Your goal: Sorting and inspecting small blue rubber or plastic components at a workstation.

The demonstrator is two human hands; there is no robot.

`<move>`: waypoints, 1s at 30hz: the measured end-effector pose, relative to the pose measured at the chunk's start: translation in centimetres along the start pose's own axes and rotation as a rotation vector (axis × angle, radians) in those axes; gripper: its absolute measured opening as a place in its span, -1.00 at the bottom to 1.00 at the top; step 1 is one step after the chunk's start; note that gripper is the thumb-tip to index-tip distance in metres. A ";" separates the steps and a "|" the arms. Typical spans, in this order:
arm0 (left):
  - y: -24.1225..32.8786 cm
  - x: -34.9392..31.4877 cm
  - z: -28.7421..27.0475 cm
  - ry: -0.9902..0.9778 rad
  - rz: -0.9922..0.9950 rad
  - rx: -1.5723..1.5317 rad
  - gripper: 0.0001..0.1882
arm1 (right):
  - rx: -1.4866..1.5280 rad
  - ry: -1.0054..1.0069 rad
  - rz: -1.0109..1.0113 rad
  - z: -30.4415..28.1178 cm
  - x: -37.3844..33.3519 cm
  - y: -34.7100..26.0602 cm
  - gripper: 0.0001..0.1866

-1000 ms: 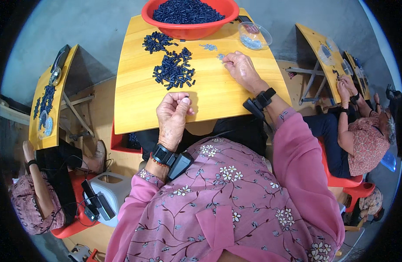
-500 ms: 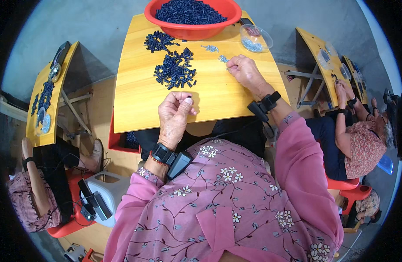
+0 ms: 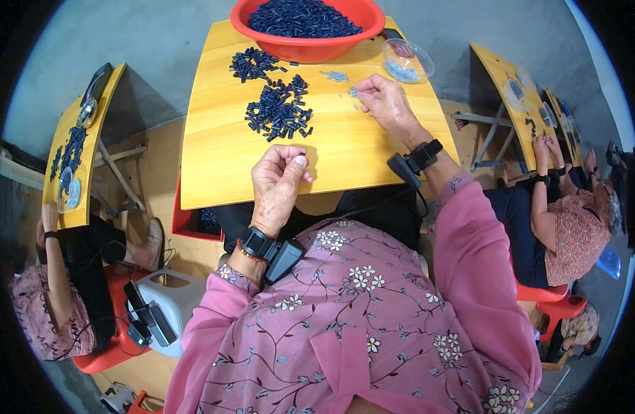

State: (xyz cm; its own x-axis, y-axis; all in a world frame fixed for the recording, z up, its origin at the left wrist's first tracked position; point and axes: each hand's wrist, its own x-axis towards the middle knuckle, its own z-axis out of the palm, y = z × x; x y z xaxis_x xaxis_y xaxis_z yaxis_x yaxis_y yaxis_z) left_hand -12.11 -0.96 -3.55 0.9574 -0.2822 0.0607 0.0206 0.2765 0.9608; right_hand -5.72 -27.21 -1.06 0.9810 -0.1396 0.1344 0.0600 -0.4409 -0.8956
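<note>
My left hand (image 3: 279,183) is above the near edge of the yellow table (image 3: 224,169), with thumb and forefinger closed on a small black cylindrical piece (image 3: 302,154), mostly covered by the fingers. Further off and to the right, my right hand (image 3: 388,103) reaches down to a few small silvery metal pieces (image 3: 354,92), its fingertips pinched together beside them. Whether a piece is between those fingertips is too small to tell. A second little heap of silvery pieces (image 3: 336,76) lies just beyond. Left of it are a large pile of black cylindrical pieces (image 3: 277,110) and a smaller black pile (image 3: 252,65).
A red basin (image 3: 296,50) full of black pieces stands at the table's far edge. Beside it is a clear plastic bowl (image 3: 405,72) holding silvery pieces. Other people sit at yellow tables on the left (image 3: 90,165) and right (image 3: 497,65). A red crate (image 3: 186,217) sits below my table.
My right hand has moved slightly away from me and left, its fingertips now at the silvery pieces. My left hand keeps its hold, almost still.
</note>
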 end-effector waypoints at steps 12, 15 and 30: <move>0.0 0.0 0.0 -0.013 0.009 -0.002 -0.90 | -0.056 0.016 -0.052 -2.3 -2.4 1.0 -0.85; 0.0 0.0 0.0 -0.010 0.005 -0.002 -0.89 | -0.117 0.006 -0.003 -3.1 -4.3 0.1 -0.84; -0.3 0.0 0.1 -0.008 0.014 0.021 -0.89 | -0.558 -0.085 -0.306 -5.4 -7.2 0.8 -0.92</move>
State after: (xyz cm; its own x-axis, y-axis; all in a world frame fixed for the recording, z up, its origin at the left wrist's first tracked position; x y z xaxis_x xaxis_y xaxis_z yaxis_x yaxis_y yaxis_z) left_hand -12.17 -1.13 -3.84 0.9551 -0.2862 0.0761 0.0015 0.2616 0.9652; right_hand -13.78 -31.30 -0.47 0.9472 0.1266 0.2947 0.2575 -0.8478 -0.4636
